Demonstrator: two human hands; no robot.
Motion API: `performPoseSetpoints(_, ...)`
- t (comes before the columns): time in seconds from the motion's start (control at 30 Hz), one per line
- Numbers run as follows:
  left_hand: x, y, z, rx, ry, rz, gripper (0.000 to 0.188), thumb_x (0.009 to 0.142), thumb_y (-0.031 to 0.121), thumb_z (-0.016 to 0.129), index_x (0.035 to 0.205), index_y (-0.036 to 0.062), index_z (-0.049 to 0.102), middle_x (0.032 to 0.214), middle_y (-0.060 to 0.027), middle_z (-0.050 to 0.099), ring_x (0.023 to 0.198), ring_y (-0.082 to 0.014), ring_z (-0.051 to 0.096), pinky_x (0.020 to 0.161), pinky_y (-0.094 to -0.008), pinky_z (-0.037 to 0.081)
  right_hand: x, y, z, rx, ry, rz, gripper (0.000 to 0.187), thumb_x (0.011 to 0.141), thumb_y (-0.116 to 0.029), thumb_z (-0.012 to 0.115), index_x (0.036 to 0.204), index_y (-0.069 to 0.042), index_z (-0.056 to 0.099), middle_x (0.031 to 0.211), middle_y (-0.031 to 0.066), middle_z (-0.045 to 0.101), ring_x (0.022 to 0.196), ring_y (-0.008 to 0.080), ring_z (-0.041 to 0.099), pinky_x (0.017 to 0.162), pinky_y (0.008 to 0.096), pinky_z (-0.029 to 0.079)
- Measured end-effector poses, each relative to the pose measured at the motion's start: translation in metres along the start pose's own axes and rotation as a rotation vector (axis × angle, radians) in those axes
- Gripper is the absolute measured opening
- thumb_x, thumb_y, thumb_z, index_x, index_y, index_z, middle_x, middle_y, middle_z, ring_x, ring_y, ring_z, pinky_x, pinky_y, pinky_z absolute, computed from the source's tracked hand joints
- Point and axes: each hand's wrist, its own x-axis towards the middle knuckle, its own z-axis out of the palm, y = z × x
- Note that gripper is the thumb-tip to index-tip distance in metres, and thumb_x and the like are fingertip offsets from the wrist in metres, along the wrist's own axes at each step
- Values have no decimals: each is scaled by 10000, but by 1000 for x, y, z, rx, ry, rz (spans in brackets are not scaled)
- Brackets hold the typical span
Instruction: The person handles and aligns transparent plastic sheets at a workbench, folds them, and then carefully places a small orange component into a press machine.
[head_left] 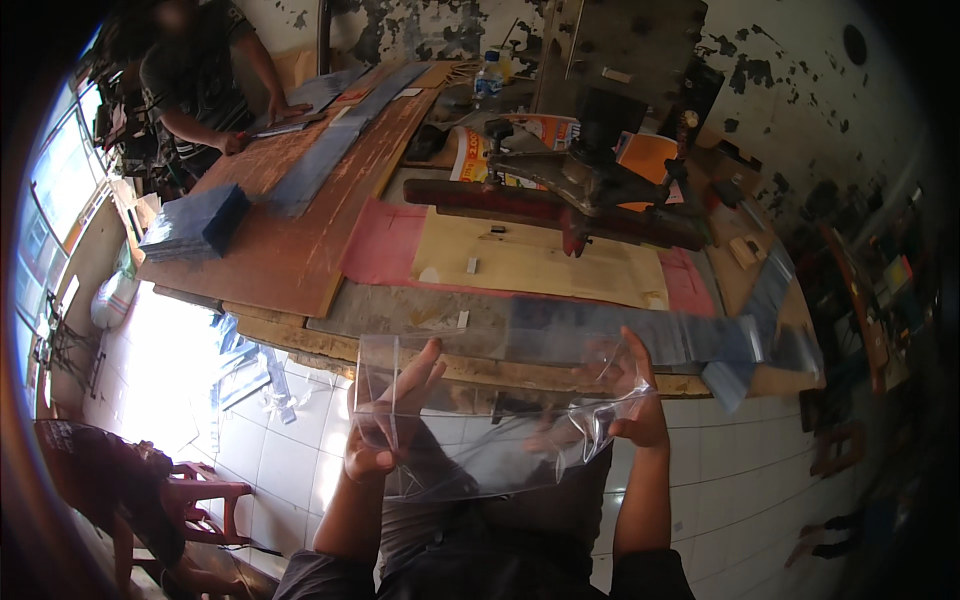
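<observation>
Between my two hands a clear plastic sleeve (480,425) is stretched out in front of my lap, at the near edge of the workbench. My left hand (385,415) grips its left end, thumb on the near side and fingers seen through the plastic. At the other end my right hand (640,400) holds it, with the thumb low and the fingers up along the edge. The film is creased and shiny near the right hand. Whether it is one layer or several, I cannot tell. Just beyond it, bluish clear plastic strips (600,328) lie along the bench.
A press-like machine (590,170) with a long dark red bar stands over a yellow and pink work surface (530,260). Stacked plastic (195,225) lies on the brown board (310,245). A co-worker (200,85) handles sheets at the far left. A red stool (205,490) stands lower left.
</observation>
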Motion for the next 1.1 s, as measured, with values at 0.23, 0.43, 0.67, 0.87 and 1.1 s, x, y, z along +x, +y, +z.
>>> performPoseSetpoints(0.23,-47,-20,-11,-706,-197,-380,433,971,498,518,1232,203,697,1692,-241,189,1575,-475,-28,1217,-693,-2,-12,7,11,152,-9,-51,1186,685,-294,976,1597,-54,259,1217,132,619,1145,247,623,1013,406,492)
performPoseSetpoints(0.43,-2,-6,18,-154,-647,-244,677,896,-49,632,1542,60,461,1678,-269,215,1563,-493,81,1232,-594,147,-3,7,19,205,-128,-24,1182,683,-286,977,1596,-42,268,1246,127,611,1184,236,607,1053,419,464)
performPoseSetpoints(0.67,24,-6,69,904,-719,-141,599,929,-3,625,1509,41,481,1665,-227,273,1534,-398,293,1229,-516,288,-1,-15,46,-36,-354,100,1189,706,-328,963,1613,-42,249,1459,148,513,1317,269,538,1148,460,393)
performPoseSetpoints(0.87,28,-8,73,1094,-683,-46,652,915,103,667,1525,71,441,1640,-231,318,1525,-426,297,1226,-557,280,-5,-26,51,-373,-501,29,1241,758,-464,905,1634,-18,148,1651,205,291,1511,344,324,1224,461,278)
performPoseSetpoints(1.1,20,-4,57,878,-467,49,581,898,71,676,1450,34,500,1516,-273,459,1504,-482,310,1202,-612,286,-12,-32,66,-507,-479,-199,1024,939,-407,747,1645,-20,113,1681,202,219,1554,348,228,1242,458,231)
